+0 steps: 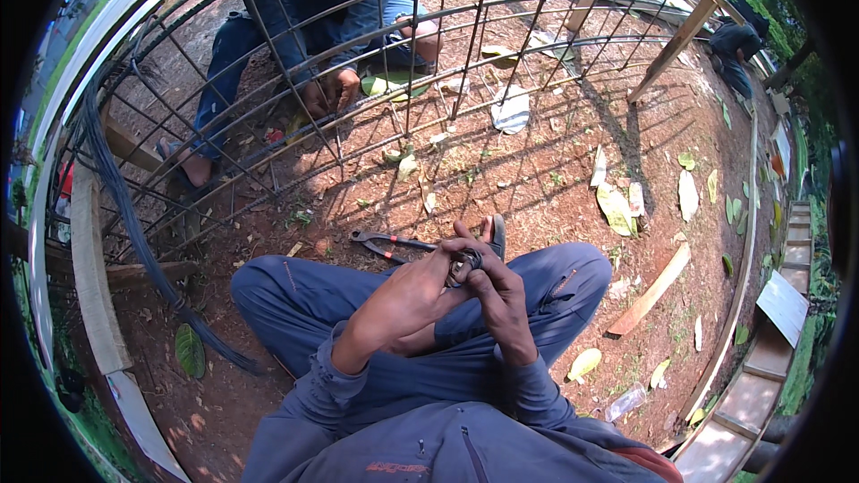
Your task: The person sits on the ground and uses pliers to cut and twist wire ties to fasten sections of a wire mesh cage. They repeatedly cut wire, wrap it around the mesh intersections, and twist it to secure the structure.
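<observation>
I sit cross-legged with both hands together above my lap. My left hand (403,291) and my right hand (503,304) are closed around a small dark coil (465,261), which looks like wound wire. Part of it is hidden by the fingers. Just beyond my left hand, end-cutting nippers (380,244) with red and black handles lie on the soil, partly covered by the hand. My sandal (497,234) shows behind the fingers.
A steel rebar cage (410,63) stretches across in front of me. Behind its bars a co-worker's hands (329,94) touch a lower bar. A long bundle of dark wire (134,215) hangs over the cage at left. Wooden stakes (673,49), leaves and a plastic bottle (625,401) are around.
</observation>
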`<state>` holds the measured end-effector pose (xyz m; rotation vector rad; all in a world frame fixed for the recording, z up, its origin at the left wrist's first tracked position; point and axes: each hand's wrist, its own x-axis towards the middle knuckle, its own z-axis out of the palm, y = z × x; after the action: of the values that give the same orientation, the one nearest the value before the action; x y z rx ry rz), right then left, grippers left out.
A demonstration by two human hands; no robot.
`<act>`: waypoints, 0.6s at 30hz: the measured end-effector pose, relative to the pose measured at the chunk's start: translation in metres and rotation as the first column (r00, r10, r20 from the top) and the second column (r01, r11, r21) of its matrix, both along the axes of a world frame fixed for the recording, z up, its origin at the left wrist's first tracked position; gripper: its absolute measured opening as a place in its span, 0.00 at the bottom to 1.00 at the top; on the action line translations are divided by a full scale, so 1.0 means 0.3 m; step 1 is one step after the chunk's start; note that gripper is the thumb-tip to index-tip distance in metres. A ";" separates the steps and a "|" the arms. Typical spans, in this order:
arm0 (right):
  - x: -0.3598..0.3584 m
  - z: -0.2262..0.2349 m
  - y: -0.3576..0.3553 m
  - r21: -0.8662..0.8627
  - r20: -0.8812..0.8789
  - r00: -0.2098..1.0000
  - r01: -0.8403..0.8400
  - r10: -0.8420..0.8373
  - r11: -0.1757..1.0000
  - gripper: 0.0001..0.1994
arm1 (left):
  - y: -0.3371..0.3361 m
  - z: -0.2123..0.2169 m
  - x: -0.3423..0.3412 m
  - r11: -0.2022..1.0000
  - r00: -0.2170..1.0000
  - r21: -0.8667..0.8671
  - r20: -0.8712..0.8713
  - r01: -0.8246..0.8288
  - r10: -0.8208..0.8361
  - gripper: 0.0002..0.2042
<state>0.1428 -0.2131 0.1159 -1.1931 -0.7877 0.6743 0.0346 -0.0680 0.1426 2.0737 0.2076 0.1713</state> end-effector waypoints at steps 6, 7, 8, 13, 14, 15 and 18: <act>0.007 -0.010 -0.021 -0.050 0.009 1.000 -0.026 0.026 0.998 0.09 | 0.016 0.007 0.010 0.999 0.999 0.030 -0.016 0.040 -0.040 0.23; 0.009 -0.011 -0.025 -0.044 0.005 0.999 -0.032 0.033 0.999 0.09 | 0.016 0.010 0.010 0.997 0.999 0.064 -0.019 0.038 -0.037 0.23; 0.009 -0.014 -0.029 -0.037 0.000 0.999 -0.040 0.041 0.998 0.09 | 0.014 0.005 0.008 0.995 0.999 0.088 -0.039 0.040 -0.037 0.22; 0.014 0.013 -0.051 -0.064 -0.004 0.996 -0.090 0.090 0.994 0.08 | 0.007 -0.004 -0.002 0.986 0.997 0.154 -0.058 0.063 -0.055 0.19; 0.011 0.010 -0.057 -0.059 -0.023 0.996 -0.091 0.090 0.994 0.07 | 0.004 -0.012 -0.004 0.986 0.998 0.154 -0.028 0.062 -0.059 0.18; 0.006 0.006 -0.062 -0.053 -0.042 0.995 -0.093 0.091 0.994 0.08 | 0.001 -0.027 -0.006 0.986 0.998 0.153 0.002 0.062 -0.063 0.18; -0.005 -0.037 -0.073 0.011 -0.073 0.994 -0.084 0.085 0.996 0.15 | -0.013 -0.050 -0.020 0.991 0.998 0.125 0.017 0.051 -0.053 0.18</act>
<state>0.1414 -0.2350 0.1047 -1.1260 -0.7819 0.7799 0.0287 -0.0720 0.1275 2.1984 0.1331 0.1768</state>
